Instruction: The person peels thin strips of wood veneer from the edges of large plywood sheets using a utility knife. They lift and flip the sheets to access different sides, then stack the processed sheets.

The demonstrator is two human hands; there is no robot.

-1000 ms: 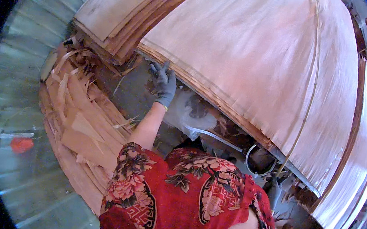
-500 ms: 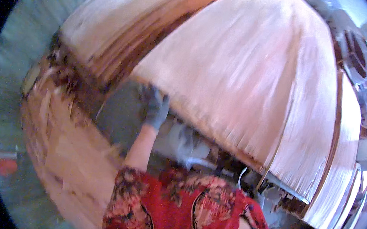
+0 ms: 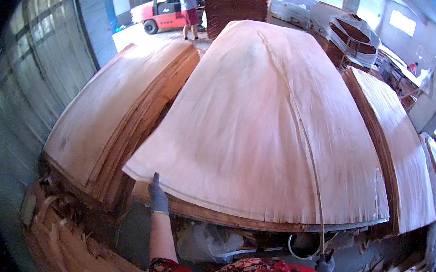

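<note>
A broad, pale wood veneer sheet [image 3: 239,133] lies on top of a stack in front of me. My left hand [image 3: 159,198], in a grey glove, pinches the near left edge of this sheet, thumb on top and the other fingers hidden beneath. That corner sits slightly lifted from the layers below. Near my body on the right, my right hand [image 3: 325,266], also gloved, is closed around the near end of a long thin stick [image 3: 311,161]. The stick lies lengthwise over the sheet toward its far end.
Veneer stacks flank mine on the left [image 3: 104,108] and the right [image 3: 394,149]. Scrap strips [image 3: 59,231] lie at lower left. A white hoop [image 3: 302,255] hangs under the near edge. Beyond, a person [image 3: 188,5] stands by a red forklift [image 3: 161,16] and a brown stack [image 3: 235,8].
The view has levelled and risen, bringing the forklift and person in. My left hand has gone from spread fingers at the edge to pinching the sheet. My right hand now shows clearly.
</note>
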